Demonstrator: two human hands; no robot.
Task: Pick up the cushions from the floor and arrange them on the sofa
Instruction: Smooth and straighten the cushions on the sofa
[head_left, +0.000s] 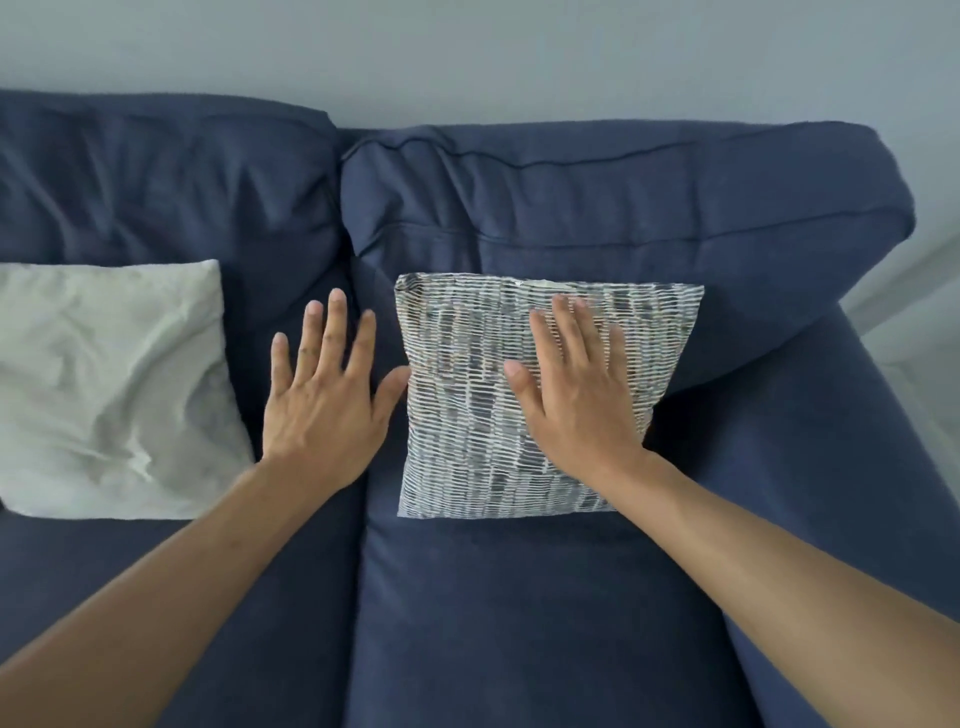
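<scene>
Patterned cushion (483, 395) on sofa (519, 597), right hand (576, 395) flat atop.

The sofa (519, 597) is standing against the wall (467, 52), which is running behind it. Two cushions are lying on the seat and leaning back on the backrest. The left cushion (104, 384) is sitting on the left seat part. The right cushion (467, 415) is sitting on the right seat part, near the sofa arm (831, 467) on its right. The gap between the two seat parts is running between the cushions. The left hand (322, 410) is reaching over this gap, its thumb touching the right cushion's left edge. The right hand (576, 395) is lying flat on the right cushion.
</scene>
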